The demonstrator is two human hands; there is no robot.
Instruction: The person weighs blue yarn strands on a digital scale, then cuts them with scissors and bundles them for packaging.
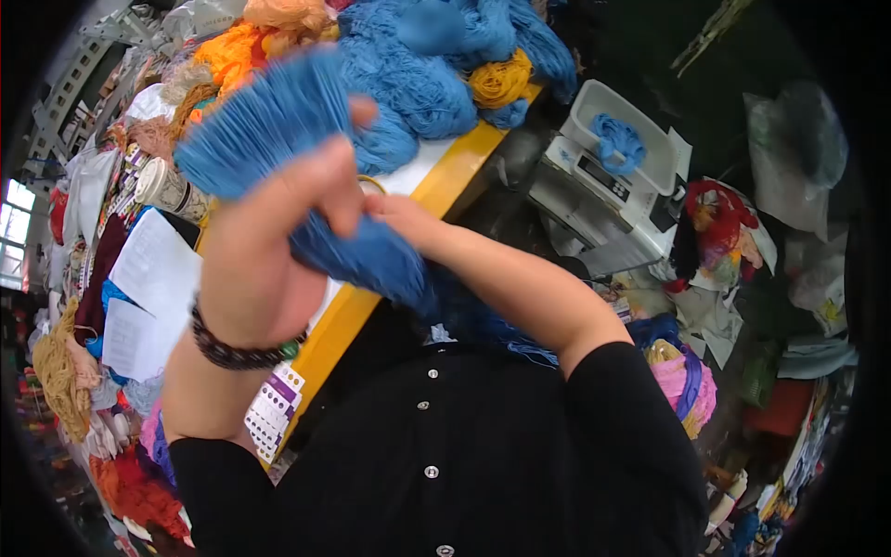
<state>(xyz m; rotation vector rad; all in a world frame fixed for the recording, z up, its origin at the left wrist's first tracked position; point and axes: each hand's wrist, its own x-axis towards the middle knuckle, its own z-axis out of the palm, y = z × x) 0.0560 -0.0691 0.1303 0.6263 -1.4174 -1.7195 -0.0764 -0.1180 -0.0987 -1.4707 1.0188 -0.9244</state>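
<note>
A skein of blue yarn (269,116) is held up over the table edge, its upper end spread like a fan and its lower end hanging before my body. My left hand (306,204), with a dark beaded bracelet at the wrist, is wrapped round the skein's middle and slightly blurred. Close beside it, at the right, my right hand (401,221) has its fingers closed on the blue yarn; part of them is hidden by the yarn and my left hand. Behind both hands lies a big heap of blue yarn (408,84).
A yellow-edged table (455,176) runs diagonally, with orange yarn (227,51), a patterned cup (170,189) and paper sheets (153,269) on the left. At the right, a scale (603,181) carries a grey tray (583,107) with blue yarn. Plastic bags (796,158) lie beyond.
</note>
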